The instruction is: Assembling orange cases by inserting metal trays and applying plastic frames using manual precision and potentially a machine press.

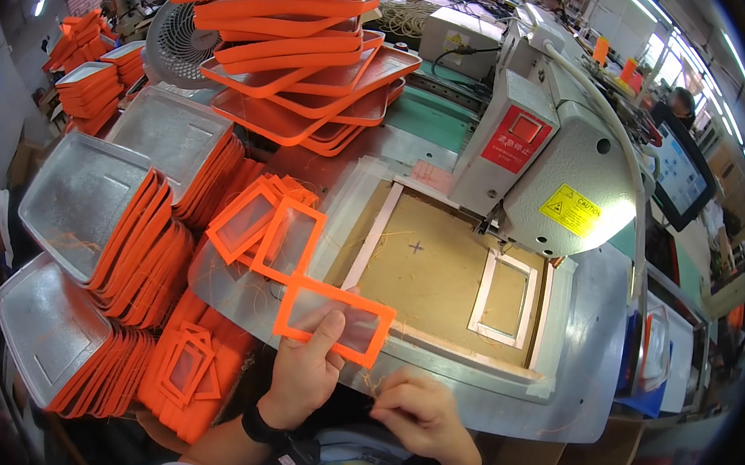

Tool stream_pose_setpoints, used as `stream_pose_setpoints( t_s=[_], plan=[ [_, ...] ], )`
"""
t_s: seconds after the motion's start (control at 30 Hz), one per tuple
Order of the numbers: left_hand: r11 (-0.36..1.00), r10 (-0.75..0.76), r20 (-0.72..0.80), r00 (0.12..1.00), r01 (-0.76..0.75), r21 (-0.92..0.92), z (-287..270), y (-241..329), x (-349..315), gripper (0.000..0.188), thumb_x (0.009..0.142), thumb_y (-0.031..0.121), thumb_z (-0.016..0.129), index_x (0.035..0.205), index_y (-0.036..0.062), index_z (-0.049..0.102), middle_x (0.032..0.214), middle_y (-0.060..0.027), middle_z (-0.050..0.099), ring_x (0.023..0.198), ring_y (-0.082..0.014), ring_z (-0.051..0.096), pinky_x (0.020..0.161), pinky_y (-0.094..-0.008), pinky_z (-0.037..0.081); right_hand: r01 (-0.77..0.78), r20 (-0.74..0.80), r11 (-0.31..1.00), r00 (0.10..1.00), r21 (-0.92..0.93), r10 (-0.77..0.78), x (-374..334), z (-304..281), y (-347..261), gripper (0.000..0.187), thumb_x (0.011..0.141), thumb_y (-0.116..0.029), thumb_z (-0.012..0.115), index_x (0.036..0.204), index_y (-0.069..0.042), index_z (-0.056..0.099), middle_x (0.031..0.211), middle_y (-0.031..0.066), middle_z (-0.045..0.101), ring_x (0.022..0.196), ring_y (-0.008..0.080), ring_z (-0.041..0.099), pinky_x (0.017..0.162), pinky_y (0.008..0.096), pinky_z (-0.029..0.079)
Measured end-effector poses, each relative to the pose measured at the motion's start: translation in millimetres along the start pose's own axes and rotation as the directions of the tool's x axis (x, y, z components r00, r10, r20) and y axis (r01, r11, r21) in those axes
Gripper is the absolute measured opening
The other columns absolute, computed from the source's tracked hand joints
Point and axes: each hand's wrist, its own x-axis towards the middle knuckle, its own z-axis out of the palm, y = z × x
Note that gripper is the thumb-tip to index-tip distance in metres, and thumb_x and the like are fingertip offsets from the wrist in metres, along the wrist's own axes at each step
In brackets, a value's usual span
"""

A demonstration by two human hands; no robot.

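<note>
My left hand (305, 370) grips an orange-bordered rectangular panel (374, 341) with a clear window, the thumb lying over its lower edge. Just right of it, my right hand (417, 406) has its fingers pinched together below the panel's lower corner. Fine loose thread (368, 380) shows by those fingertips; whether they hold it is too small to tell. Several similar orange window panels (288, 238) lie overlapped just beyond my left hand. Ahead of both hands is a tan template board (422, 272) with a white-edged rectangular opening (505, 299) at its right.
A large grey sewing machine head (572, 183) overhangs the board. Stacks of orange-edged clear pieces (83, 203) crowd the left, with a taller orange pile (294, 66) behind and a fan (181, 43) nearby. The metal table edge (550, 430) curves before me; a screen (681, 166) stands right.
</note>
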Motion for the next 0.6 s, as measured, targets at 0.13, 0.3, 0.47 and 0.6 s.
stream_pose_setpoints(
  t_s=[0.13, 0.3, 0.47, 0.6],
  plan=[
    [0.994, 0.008, 0.051, 0.999, -0.013, 0.107, -5.6, -2.8, 1.3, 0.037, 0.105, 0.014, 0.043, 0.136, -0.0054, 0.047, 0.121, -0.0170, 0.064, 0.105, -0.0222, 0.065, 0.094, -0.0329, 0.052, -0.030, -0.076, 0.844, 0.994, 0.535, 0.083, 3.2, 4.4, 0.1, 0.012, 0.095, -0.006, 0.061, 0.084, -0.003, 0.058, 0.089, 0.0098, 0.057, 0.080, 0.0168, 0.055, 0.076, 0.0286, 0.046],
    [0.998, 0.064, -0.082, 0.995, -0.066, -0.022, 2.7, -0.4, 8.4, 0.040, 0.106, 0.019, 0.040, 0.139, -0.0040, 0.045, 0.128, -0.0171, 0.060, 0.111, -0.0230, 0.062, 0.095, -0.0359, 0.051, -0.238, 0.245, 0.955, 0.951, 0.177, 0.191, -11.3, 14.1, -6.0, 0.011, 0.097, -0.010, 0.059, 0.093, 0.000, 0.060, 0.084, 0.0066, 0.060, 0.080, 0.0145, 0.059, 0.073, 0.0293, 0.049],
    [0.995, 0.073, 0.025, 0.997, -0.071, -0.071, 0.3, -3.2, 1.5, 0.051, 0.108, 0.030, 0.036, 0.147, -0.0024, 0.034, 0.145, -0.0186, 0.046, 0.129, -0.0270, 0.049, 0.108, -0.0416, 0.041, -0.063, -0.054, 0.984, 0.997, -0.164, 0.054, -2.2, 18.1, -24.7, 0.015, 0.095, -0.009, 0.062, 0.106, 0.001, 0.063, 0.092, 0.0080, 0.065, 0.080, 0.0141, 0.064, 0.070, 0.0288, 0.053],
    [0.979, 0.169, 0.165, 0.972, -0.185, 0.083, 8.9, -7.4, -13.1, 0.068, 0.103, 0.048, 0.038, 0.153, 0.0028, 0.024, 0.151, -0.0202, 0.038, 0.139, -0.0305, 0.038, 0.115, -0.0443, 0.030, -0.318, -0.239, 0.912, 0.894, 0.258, 0.379, -5.6, 14.9, -8.8, 0.014, 0.096, -0.008, 0.060, 0.103, 0.003, 0.063, 0.086, 0.0060, 0.067, 0.068, 0.0089, 0.063, 0.058, 0.0221, 0.050]
  ],
)
